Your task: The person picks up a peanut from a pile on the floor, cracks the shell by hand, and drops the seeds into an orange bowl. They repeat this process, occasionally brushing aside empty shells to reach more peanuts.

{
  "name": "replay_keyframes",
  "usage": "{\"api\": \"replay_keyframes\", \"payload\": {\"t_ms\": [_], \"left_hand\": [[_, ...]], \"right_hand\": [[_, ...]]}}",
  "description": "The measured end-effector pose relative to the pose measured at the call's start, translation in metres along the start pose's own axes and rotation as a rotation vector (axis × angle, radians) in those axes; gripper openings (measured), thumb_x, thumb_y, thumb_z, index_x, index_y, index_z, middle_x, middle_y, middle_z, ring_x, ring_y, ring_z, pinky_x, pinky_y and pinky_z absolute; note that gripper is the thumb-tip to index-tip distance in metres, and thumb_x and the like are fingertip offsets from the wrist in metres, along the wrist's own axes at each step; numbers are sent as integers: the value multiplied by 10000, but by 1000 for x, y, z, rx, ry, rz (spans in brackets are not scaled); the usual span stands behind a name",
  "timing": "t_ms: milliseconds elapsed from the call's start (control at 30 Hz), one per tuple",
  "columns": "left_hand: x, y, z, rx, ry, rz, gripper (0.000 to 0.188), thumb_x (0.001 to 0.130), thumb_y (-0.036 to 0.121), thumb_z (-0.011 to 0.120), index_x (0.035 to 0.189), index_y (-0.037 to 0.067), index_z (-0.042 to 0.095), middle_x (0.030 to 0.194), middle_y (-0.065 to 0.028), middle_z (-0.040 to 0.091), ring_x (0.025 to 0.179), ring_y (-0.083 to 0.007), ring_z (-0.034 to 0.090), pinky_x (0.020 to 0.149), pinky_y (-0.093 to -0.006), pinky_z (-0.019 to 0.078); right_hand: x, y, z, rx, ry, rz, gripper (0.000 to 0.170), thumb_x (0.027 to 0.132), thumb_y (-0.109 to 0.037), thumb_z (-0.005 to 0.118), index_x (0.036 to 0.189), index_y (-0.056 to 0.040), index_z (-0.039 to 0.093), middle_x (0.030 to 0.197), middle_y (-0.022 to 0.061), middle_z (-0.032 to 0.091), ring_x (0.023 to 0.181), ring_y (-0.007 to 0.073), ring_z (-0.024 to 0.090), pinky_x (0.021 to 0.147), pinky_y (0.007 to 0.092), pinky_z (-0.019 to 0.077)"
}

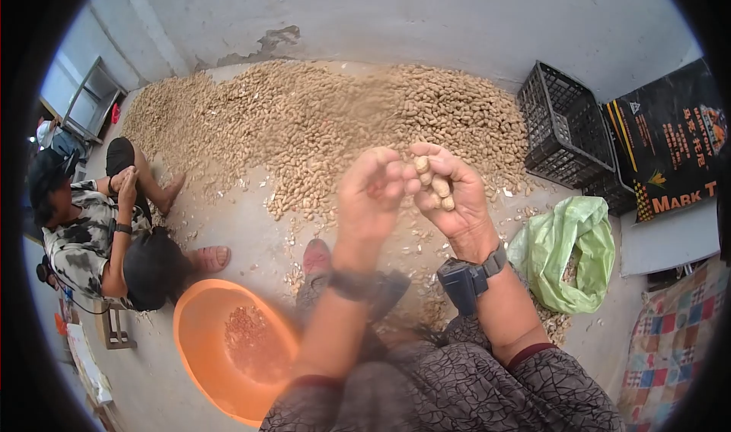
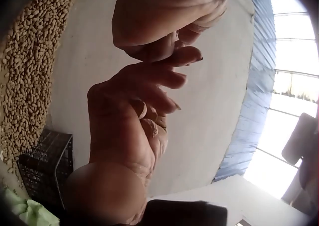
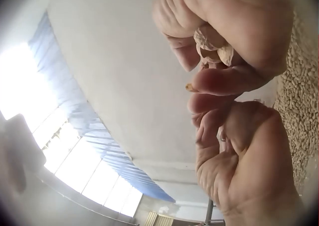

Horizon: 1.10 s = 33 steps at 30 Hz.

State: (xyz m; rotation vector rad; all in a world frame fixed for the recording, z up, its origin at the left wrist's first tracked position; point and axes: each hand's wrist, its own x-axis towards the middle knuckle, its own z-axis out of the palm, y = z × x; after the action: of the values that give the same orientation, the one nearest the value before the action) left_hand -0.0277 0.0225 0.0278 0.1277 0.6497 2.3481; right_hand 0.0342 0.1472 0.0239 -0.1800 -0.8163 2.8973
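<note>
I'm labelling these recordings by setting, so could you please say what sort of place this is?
Probably a storeroom or workroom for peanuts: a broad peanut heap lies along the wall, an orange basin holds reddish kernels, and a black crate stands nearby.

- Pale wall (image 1: 457,21) — dark, peeling patch (image 1: 279,41) near its foot
- Grey floor (image 1: 156,379)
- Windows (image 3: 84,171) — glaring white, blue corrugated sheeting (image 3: 105,131) alongside
- Metal-framed stand (image 1: 81,88) at far left
</note>
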Motion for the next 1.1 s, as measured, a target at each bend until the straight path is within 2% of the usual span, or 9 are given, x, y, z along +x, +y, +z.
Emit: {"api": "replay_keyframes", "payload": {"t_ms": [167, 333, 400, 533, 733, 867, 933, 1000, 1100], "left_hand": [[0, 2, -11, -16, -125, 23, 237, 908, 159, 491, 1046, -33, 515, 783, -56, 542, 544, -60, 446, 440, -169, 315], [-7, 6, -1, 71, -206, 20, 311, 911, 132, 508, 1154, -61, 489, 791, -47, 547, 557, -31, 443, 447, -152, 310], [-5, 7, -4, 86, -272, 24, 281, 909, 131, 525, 1105, -70, 554, 797, -27, 581, 698, -101, 531, 670, -234, 449], [-4, 7, -6, 128, -213, -12, 270, 913, 127, 522, 1090, -72, 564, 789, -22, 572, 676, -101, 518, 672, -243, 451], [-6, 2, 6, 321, -128, 44, 262, 925, 149, 506, 1034, -70, 599, 730, -4, 553, 638, -90, 490, 637, -232, 438], [-3, -2, -6, 443, -192, 39, 281, 931, 179, 493, 1000, -61, 622, 700, 16, 542, 610, -62, 449, 567, -206, 390], [-2, -2, -6, 495, -198, 33, 284, 931, 186, 492, 986, -56, 629, 700, 20, 542, 606, -49, 436, 548, -194, 369], [-6, -4, 0, 519, -127, 15, 265, 922, 174, 496, 979, -45, 635, 712, 22, 547, 607, -29, 424, 531, -175, 338], [-9, 2, 3, 537, -129, -46, 251, 915, 163, 498, 974, -36, 639, 723, 24, 551, 614, -21, 422, 528, -173, 337]], "right_hand": [[5, 0, -14, 98, 33, 64, 198, 857, -88, 562, 1033, -2, 533, 880, 157, 622, 697, 182, 638, 422, 195, 453], [-1, 2, 2, -275, 96, -52, 213, 871, -122, 575, 1044, -4, 536, 890, 107, 623, 672, 100, 583, 423, 148, 382], [0, 2, 1, -335, 100, -68, 206, 875, -142, 576, 1028, -6, 553, 868, 84, 623, 660, 82, 560, 428, 142, 366], [-5, -4, 15, -467, 39, -83, 223, 875, -216, 592, 962, -11, 610, 784, 28, 620, 643, 54, 518, 453, 146, 351], [-8, -5, 20, -707, 108, -129, 286, 830, -262, 651, 924, 8, 630, 748, 20, 625, 638, 46, 519, 480, 156, 349], [-10, -3, 23, -731, 117, -144, 277, 816, -244, 670, 902, 14, 619, 721, 26, 616, 619, 49, 527, 462, 157, 341], [-10, -6, 21, -733, 86, -79, 266, 812, -234, 678, 869, 14, 598, 690, 29, 600, 588, 58, 531, 436, 164, 330], [-11, -9, 23, -713, 78, -74, 271, 813, -241, 679, 858, 11, 589, 681, 27, 595, 570, 57, 524, 428, 166, 324], [-9, -9, 15, -681, 60, -76, 279, 812, -250, 681, 852, 5, 574, 670, 25, 592, 547, 56, 515, 419, 168, 317]]}}
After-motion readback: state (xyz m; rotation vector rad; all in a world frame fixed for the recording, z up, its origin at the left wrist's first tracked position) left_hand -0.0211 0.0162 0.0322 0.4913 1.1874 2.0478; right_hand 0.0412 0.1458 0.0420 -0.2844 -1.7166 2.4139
